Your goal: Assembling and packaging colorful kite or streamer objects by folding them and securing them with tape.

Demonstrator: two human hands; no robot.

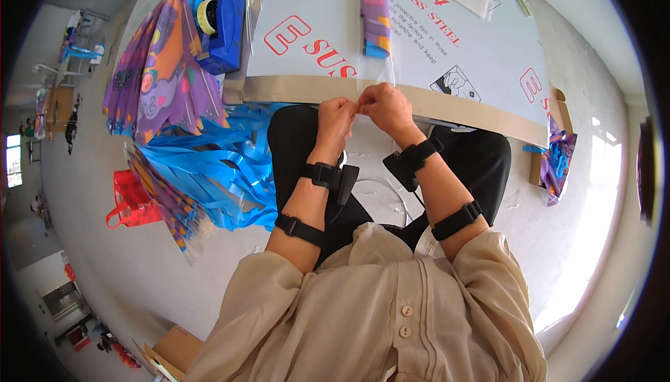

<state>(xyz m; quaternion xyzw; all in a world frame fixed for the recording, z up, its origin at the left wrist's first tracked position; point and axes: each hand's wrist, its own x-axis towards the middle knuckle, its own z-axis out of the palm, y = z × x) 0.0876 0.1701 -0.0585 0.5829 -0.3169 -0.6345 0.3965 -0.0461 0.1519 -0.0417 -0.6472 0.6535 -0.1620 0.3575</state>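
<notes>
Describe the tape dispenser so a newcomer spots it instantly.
Start at the big film-covered table at the top of the view. Toward its left side, just right of the purple patterned bundle, sits the tape dispenser. Its boxy, solid blue body holding a pale yellow roll sets it apart from the bundle's multicoloured print.

We saw a pale grey floor (216, 277) spreading around a worktop (307, 57), its top sheeted in light printed film and its near edge brownish. On our right, bright light fell in a long, glaring patch (587, 242) across the floor, near a pale wall (634, 172) that the lens bent into a curve. Far to our left, where the room looked dimmer, we made out a small bright window (13, 158) and a brown, boxy shape (61, 111) too small to identify.
</notes>
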